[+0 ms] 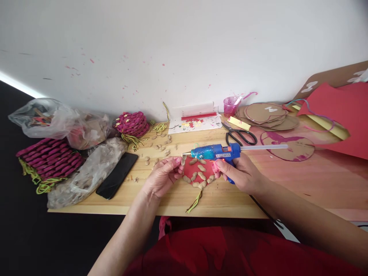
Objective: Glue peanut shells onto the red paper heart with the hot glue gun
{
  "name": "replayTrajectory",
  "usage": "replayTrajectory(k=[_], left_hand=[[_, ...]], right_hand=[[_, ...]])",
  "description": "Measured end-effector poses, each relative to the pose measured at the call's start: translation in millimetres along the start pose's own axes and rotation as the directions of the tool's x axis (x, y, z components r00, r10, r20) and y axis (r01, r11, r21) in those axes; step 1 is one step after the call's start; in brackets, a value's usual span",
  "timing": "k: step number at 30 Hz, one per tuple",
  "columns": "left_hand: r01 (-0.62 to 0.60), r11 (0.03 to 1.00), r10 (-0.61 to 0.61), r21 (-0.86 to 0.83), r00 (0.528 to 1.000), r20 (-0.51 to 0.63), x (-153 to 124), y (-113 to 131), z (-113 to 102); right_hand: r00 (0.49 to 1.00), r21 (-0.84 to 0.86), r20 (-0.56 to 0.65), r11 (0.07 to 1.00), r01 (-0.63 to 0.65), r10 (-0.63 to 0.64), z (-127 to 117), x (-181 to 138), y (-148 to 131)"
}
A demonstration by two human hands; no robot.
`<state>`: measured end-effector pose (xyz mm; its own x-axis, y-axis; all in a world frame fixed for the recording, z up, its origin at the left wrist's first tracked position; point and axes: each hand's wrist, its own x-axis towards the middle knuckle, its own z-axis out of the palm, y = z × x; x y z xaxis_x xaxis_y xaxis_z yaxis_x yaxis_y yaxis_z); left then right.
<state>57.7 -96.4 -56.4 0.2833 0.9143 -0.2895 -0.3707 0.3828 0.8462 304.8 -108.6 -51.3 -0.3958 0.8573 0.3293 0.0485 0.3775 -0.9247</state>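
My right hand (244, 172) is wrapped round the handle of a blue hot glue gun (214, 152), a long clear glue stick (267, 147) jutting from its back. Between the thumb and fingers of my left hand (165, 174) is a peanut (183, 159), right at the gun's nozzle; whether the two touch I cannot tell. Beneath the gun lies a red piece (188, 169) with several unshelled peanuts (201, 176) on it, partly hidden by my hands. A yellow-green and brown yarn tassel (195, 202) hangs from its near edge.
Loose peanuts, a black phone (117, 175), plastic bags (89, 172) and purple peanut pieces (51, 159) lie to the left. Scissors (240, 135), a pink cup (230, 106), cardboard discs (266, 115) and red sheets (342, 115) are right. Star sequins (195, 123) lie on white paper by the wall.
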Motion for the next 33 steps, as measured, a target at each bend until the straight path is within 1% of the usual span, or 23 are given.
replayTrajectory(k=[11,21,27,33], left_hand=[[0.003,1.0,-0.003,0.008,1.0,-0.003,-1.3,0.3,0.8],[-0.016,0.999,0.016,-0.03,1.0,-0.004,-0.8,-1.6,-3.2],[-0.021,0.999,0.021,-0.034,1.0,0.009,-0.4,-0.5,-3.1],[-0.023,0.999,0.023,-0.035,1.0,0.017,-0.7,-1.6,-3.4]], right_hand=[[1.0,-0.001,-0.008,1.0,0.003,-0.003,-0.6,-0.2,0.9],[0.999,-0.017,-0.033,1.0,-0.018,0.018,0.3,1.1,0.6],[1.0,-0.05,-0.006,0.999,-0.019,0.018,-0.5,1.1,-0.6],[1.0,-0.084,-0.007,0.996,-0.02,0.019,-0.7,-0.2,1.7]])
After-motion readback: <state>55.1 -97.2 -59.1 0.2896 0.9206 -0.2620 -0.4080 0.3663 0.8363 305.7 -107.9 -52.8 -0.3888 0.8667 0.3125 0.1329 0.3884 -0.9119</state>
